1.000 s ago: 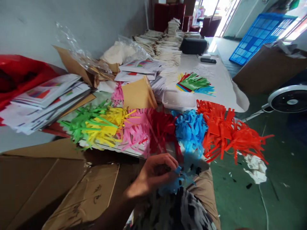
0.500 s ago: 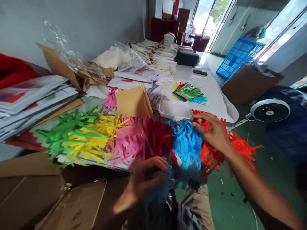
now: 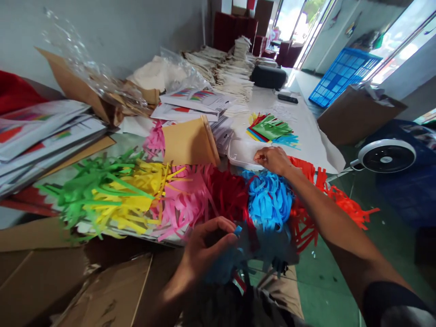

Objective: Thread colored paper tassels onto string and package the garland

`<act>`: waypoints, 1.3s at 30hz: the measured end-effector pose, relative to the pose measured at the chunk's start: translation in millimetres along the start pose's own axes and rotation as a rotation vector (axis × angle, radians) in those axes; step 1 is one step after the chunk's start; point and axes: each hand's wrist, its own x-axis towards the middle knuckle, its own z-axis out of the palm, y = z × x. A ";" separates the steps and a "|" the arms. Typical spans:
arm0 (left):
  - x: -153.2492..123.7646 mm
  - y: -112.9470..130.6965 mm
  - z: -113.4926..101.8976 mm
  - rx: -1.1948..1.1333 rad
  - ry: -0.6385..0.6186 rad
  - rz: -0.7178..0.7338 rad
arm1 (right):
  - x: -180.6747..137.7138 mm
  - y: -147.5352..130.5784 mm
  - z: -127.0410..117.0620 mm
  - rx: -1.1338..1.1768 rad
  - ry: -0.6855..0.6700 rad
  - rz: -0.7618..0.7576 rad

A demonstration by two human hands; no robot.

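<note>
My left hand (image 3: pixel 213 240) is closed in a pinch on the end of a blue paper tassel (image 3: pixel 238 230), whose strips hang down in shadow near my lap. My right hand (image 3: pixel 272 160) reaches into a shallow white plastic tray (image 3: pixel 238 159), its fingertips together over the tray's floor; whether anything is between them is too small to see. Below the right forearm lie blue fringed strips (image 3: pixel 269 202) and red-orange ones (image 3: pixel 340 204). Dark red fringe (image 3: pixel 226 193), pink fringe (image 3: pixel 185 195), yellow fringe (image 3: pixel 129 195) and green fringe (image 3: pixel 85 186) run leftward along the table edge.
A tan paper envelope (image 3: pixel 187 143) stands behind the pink fringe. Further back are a small multicoloured fringe pile (image 3: pixel 272 127), a black phone-like object (image 3: pixel 288 98) and stacked white pieces (image 3: pixel 235 72). Cardboard boxes (image 3: pixel 41 277) sit lower left; a white-rimmed fan (image 3: pixel 386 159) stands right.
My right hand has moved left and away from me, from above the red-orange fringe into the white tray. My left hand keeps its pinch on the blue tassel, nearly in place.
</note>
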 end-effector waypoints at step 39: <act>-53.5 -3.0 65.8 0.309 0.144 0.259 | -267.1 -159.1 -14.2 1.036 0.508 0.131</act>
